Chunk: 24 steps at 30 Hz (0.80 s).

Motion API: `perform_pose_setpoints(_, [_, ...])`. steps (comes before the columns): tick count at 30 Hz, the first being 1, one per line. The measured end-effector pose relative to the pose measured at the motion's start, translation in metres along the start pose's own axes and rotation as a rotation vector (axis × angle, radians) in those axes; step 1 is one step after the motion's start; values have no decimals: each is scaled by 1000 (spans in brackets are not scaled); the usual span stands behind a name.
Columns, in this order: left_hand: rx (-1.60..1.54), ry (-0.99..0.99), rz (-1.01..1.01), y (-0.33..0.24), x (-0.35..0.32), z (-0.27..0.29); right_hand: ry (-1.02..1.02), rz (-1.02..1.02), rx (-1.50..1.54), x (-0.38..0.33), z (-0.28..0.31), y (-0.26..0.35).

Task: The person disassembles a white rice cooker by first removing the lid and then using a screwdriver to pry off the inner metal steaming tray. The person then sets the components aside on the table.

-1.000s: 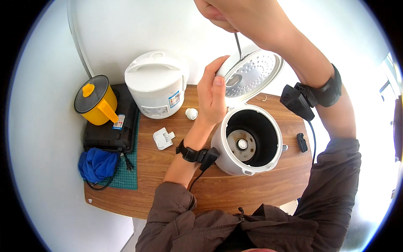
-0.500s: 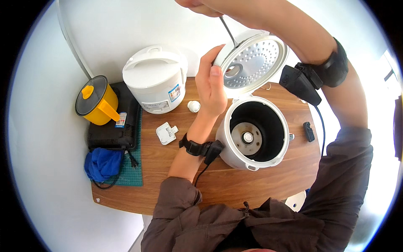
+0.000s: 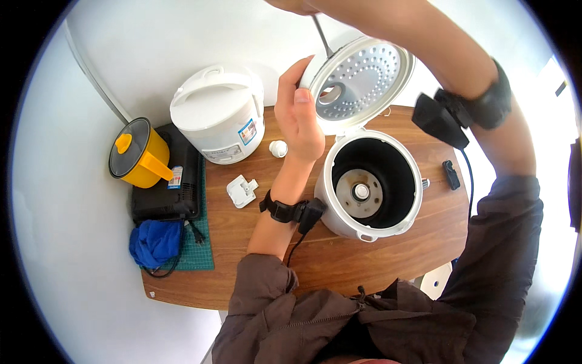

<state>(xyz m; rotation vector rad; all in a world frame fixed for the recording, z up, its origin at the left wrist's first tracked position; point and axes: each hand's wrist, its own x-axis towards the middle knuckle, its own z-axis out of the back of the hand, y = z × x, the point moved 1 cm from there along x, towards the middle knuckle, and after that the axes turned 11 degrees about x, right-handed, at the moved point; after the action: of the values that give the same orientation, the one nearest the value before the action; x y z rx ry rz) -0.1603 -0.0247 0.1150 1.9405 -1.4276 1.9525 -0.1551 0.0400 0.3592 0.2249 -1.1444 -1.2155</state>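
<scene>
In front of me stands a white rice cooker body (image 3: 330, 209) with a dark inside and a heating plate (image 3: 350, 197) at its bottom. Its hinged lid (image 3: 370, 88) is raised, showing a perforated metal inner plate. My left hand (image 3: 303, 124) grips the lid's left edge, thumb on the near side and fingers behind. At the top edge of the picture my right hand (image 3: 296, 6) is closed and partly cut off. From it a thin metal shaft, which looks like a screwdriver (image 3: 322, 35), runs down to the lid's upper left rim. Its handle is hidden.
A second white rice cooker (image 3: 221, 115) stands back left, beside a yellow pot (image 3: 145, 159) on a black appliance (image 3: 163, 203). Blue cloth (image 3: 154, 242) lies on a green mat (image 3: 203, 255). A white cap (image 3: 277, 148), white plastic part (image 3: 242, 191) and black clip (image 3: 450, 175) lie about.
The view has shifted slightly. The lid, both hands and the tool sit a little higher and further left in the picture; the tool's tip stays at the lid's rim.
</scene>
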Motion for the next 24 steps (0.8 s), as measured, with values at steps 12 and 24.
perform_pose_setpoints(12, [-67, -19, 76, -14, 1, 0, 453, 844, -64, -84, 17, -56])
perform_pose_setpoints(24, [-51, -52, 120, -2, -7, 3, 473, 904, -67, -79, 5, -56])
